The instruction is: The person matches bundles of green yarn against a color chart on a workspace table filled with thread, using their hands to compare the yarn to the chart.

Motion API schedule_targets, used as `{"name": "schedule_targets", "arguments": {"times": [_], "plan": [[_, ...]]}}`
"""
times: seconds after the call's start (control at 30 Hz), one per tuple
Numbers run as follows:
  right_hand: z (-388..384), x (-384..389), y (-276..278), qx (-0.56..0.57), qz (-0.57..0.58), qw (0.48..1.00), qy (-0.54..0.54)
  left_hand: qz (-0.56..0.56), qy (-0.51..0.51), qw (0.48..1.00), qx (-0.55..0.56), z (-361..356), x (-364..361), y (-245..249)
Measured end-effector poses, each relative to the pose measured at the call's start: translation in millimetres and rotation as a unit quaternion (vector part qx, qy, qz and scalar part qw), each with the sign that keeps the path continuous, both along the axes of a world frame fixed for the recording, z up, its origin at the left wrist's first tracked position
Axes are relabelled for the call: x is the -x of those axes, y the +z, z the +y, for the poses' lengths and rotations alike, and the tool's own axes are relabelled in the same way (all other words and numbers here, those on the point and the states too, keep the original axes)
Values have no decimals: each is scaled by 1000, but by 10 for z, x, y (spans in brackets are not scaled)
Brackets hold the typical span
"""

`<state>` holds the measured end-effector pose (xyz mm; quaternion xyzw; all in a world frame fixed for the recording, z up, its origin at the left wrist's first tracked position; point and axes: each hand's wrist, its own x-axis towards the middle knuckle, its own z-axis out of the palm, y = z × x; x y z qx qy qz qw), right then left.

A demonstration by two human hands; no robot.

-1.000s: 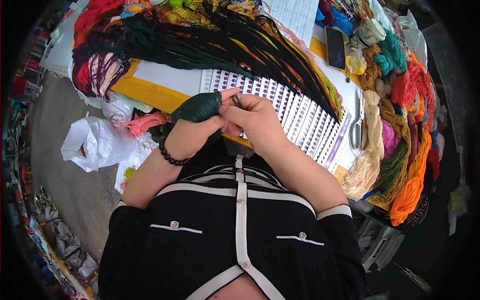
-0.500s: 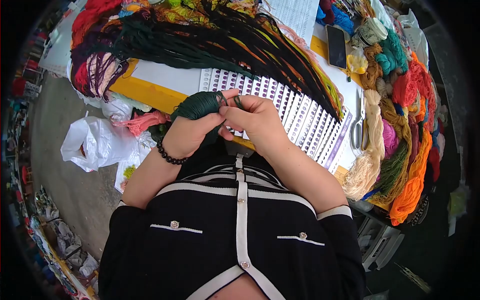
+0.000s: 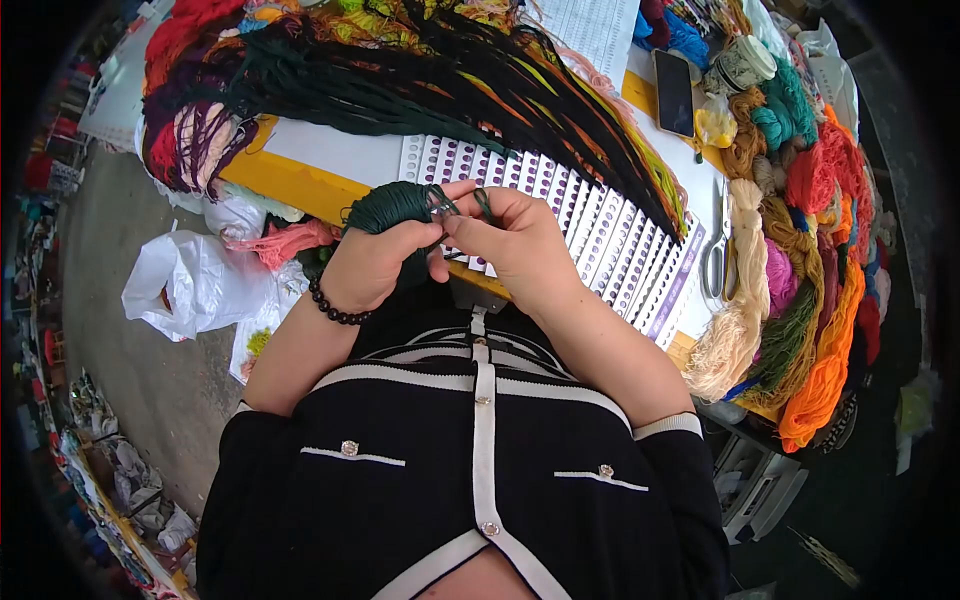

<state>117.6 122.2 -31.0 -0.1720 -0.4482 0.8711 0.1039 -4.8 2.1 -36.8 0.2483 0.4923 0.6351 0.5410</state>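
A skein of dark green thread (image 3: pixel 388 208) lies in my left hand (image 3: pixel 372 262), whose fingers and thumb are wrapped round it. Close to its right, my right hand (image 3: pixel 515 240) pinches a few green strands (image 3: pixel 450 205) that run out from the skein, and a small loop stands up between its fingers. Below the hands and beyond them are white cards with rows of punched holes and purple samples (image 3: pixel 530 178). Long dark green and black thread bundles (image 3: pixel 440 85) spread over the table above the hands.
On the right lie a black phone (image 3: pixel 673 93), scissors (image 3: pixel 715 262), a lidded tub (image 3: pixel 742 64), cream yarn (image 3: pixel 735 290) and orange yarn (image 3: pixel 825 350). White plastic bags (image 3: pixel 195 285) hang at the left table edge (image 3: pixel 310 180).
My hands have drawn slightly apart, and more of the green strands shows between them. The loop at my right hand stands longer.
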Motion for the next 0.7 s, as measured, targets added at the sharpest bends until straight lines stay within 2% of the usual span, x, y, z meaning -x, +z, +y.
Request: {"name": "schedule_targets", "arguments": {"times": [0.1, 0.17, 0.2, 0.27, 0.3, 0.33, 0.37, 0.4, 0.43, 0.47, 0.5, 0.57, 0.63, 0.7], "plan": [[-10, -14, -4, -2, -7, 1000, -1, -20, 32, 999, -16, 3, -55, -12], [-16, -24, -25, -99, -31, 994, -29, 3, 64, 998, -20, 0, -78, -20], [-1, -19, -12, -100, -30, 994, -29, 4, 64, 998, -22, -10, -62, -60], [99, 11, 46, -86, -25, 994, -62, 240, 76, 967, -35, -62, 21, -146], [168, 17, 90, -79, -22, 993, -80, 242, 75, 967, -38, -100, 52, -118], [241, 12, 143, -72, -18, 992, -98, 91, 105, 988, -69, -150, 89, -80], [301, -19, 202, -65, -15, 991, -114, -64, 131, 985, -97, -211, 141, -49], [386, -111, 316, 56, 70, 992, -84, -184, 152, 961, -141, -302, 241, -37], [501, -234, 467, 176, 154, 971, -51, -228, 152, 938, -211, -423, 431, -81], [572, -382, 625, 208, 234, 950, -19, -320, 225, 901, -190, -601, 568, 5], [640, -550, 729, 238, 311, 920, 14, -352, 232, 880, -220, -784, 824, -76], [892, -884, 772, 177, 359, 916, 19, -329, 264, 879, -223, -1235, 1347, -275], [1144, -1236, 764, 108, 216, 963, -122, -219, 381, 885, -151, -1719, 1793, -536], [1634, -1663, 614, 46, 82, 961, -261, -152, 515, 840, -75, -2229, 2218, -786]]}}
